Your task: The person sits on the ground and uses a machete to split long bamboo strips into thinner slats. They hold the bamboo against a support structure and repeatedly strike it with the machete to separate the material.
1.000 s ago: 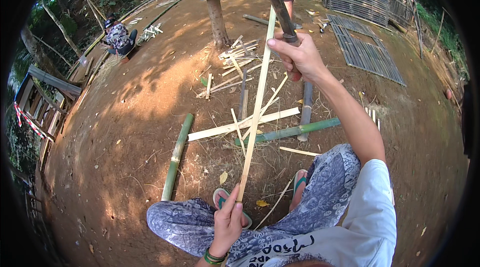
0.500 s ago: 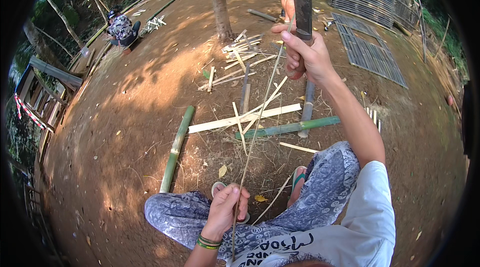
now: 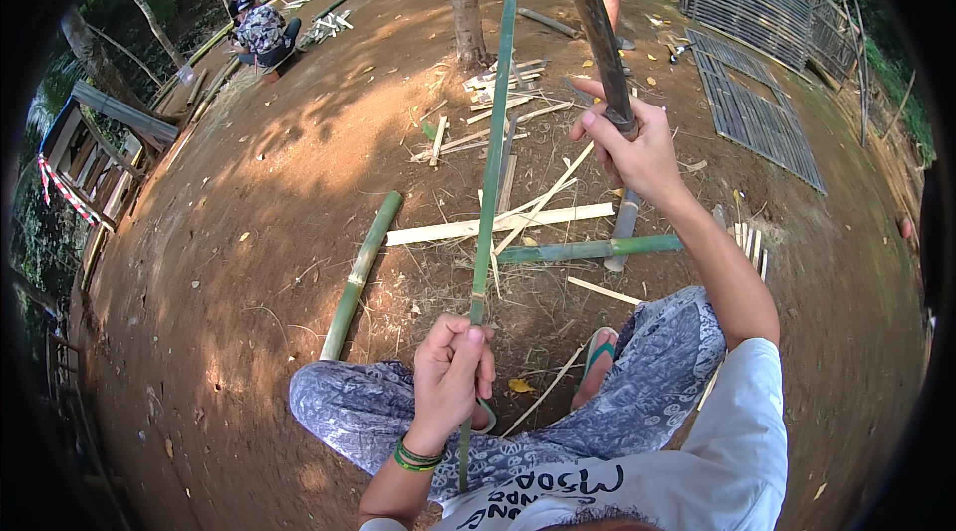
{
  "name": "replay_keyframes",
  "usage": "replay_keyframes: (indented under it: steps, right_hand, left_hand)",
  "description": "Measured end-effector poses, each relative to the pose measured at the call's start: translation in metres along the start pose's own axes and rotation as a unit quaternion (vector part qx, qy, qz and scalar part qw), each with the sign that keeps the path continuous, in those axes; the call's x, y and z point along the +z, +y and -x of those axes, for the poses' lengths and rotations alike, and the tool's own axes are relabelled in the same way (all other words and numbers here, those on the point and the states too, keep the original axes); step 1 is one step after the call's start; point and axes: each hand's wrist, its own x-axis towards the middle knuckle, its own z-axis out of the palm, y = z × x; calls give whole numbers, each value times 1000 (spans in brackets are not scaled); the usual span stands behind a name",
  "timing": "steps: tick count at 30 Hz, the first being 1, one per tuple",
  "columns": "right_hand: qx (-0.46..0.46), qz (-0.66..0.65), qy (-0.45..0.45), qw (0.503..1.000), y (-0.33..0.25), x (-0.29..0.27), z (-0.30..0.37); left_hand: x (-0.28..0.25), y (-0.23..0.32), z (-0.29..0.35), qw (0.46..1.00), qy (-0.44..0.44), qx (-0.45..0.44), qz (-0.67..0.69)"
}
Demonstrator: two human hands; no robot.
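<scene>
Bamboo: one strip (image 3: 493, 148), one blade (image 3: 594, 23), two hands.

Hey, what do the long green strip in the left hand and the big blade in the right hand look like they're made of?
The green strip in the left hand looks like split bamboo: green skin, long straight grain, same as the poles on the ground. The blade held by the right hand appears to be dark, dull metal, probably steel; its handle is hidden in the hand's grip.

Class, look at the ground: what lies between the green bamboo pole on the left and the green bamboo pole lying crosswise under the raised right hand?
In the head view, between the left green pole and the crosswise green pole lies a pale split bamboo slat on dirt strewn with shavings; the held green strip crosses in front.
</scene>
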Motion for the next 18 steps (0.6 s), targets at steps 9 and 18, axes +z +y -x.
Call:
replay_keyframes:
  steps: [9,18]
  right_hand:
    - [-67,59,-109,990,4,41,34]
    - [-266,184,-116,939,-6,66,57]
  left_hand:
    - [23,31,-47,994,26,72,-74]
    - [40,47,-65,994,74,64,-40]
